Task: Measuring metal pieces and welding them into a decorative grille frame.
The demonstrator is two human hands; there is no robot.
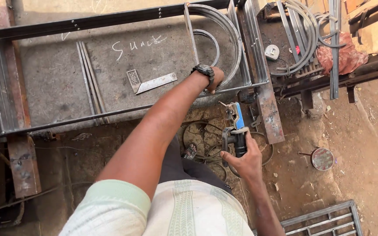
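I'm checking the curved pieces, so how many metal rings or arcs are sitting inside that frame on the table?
2 show: a large curved band against the metal frame's right end, and a smaller ring inside it above the left hand. The arm may hide more.

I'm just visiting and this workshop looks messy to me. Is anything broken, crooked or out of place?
Nothing looks broken. The metal frame lies flat, with the left hand on its curved rings. The right hand holds a blue-handled tool. Cables and a round disc lie loose on the dirt floor.
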